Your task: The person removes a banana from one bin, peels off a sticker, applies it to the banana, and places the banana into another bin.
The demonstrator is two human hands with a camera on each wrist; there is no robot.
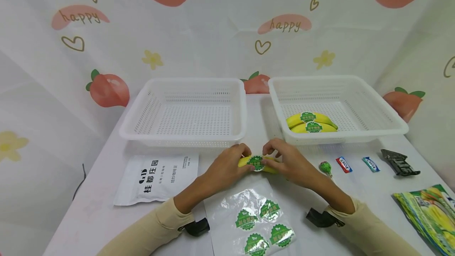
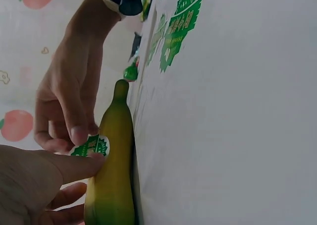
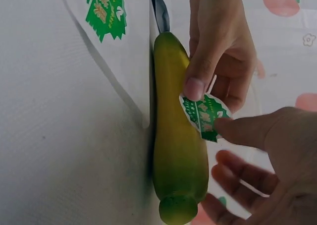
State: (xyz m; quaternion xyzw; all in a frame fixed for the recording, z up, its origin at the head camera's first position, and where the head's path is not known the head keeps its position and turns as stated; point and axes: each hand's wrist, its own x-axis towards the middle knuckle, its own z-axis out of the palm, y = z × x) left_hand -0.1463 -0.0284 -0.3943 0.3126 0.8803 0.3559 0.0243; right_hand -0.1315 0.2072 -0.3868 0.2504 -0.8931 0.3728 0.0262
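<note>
A single banana (image 1: 244,161) lies crosswise on the white table in the head view. Over its upper side is a round green-and-white sticker (image 3: 205,113), part of which stands out past the banana's edge in both wrist views. My left hand (image 1: 227,167) pinches one side of this sticker, thumb in front. From the other side my right hand (image 1: 293,163) pinches its opposite edge, its remaining fingers loosely bent. Whether the sticker's underside touches the banana is hard to tell. Nearer me lies a glossy sheet (image 1: 227,200) bearing several green stickers (image 1: 246,219).
Behind stand two white baskets, the left basket (image 1: 183,137) and the right basket (image 1: 355,133), which holds two stickered bananas (image 1: 313,117). A white pouch (image 1: 156,181) lies left. To the right are a lollipop (image 1: 325,167), small wrapped sweets (image 1: 344,164), a black packet (image 1: 399,163) and colourful packets (image 1: 430,212).
</note>
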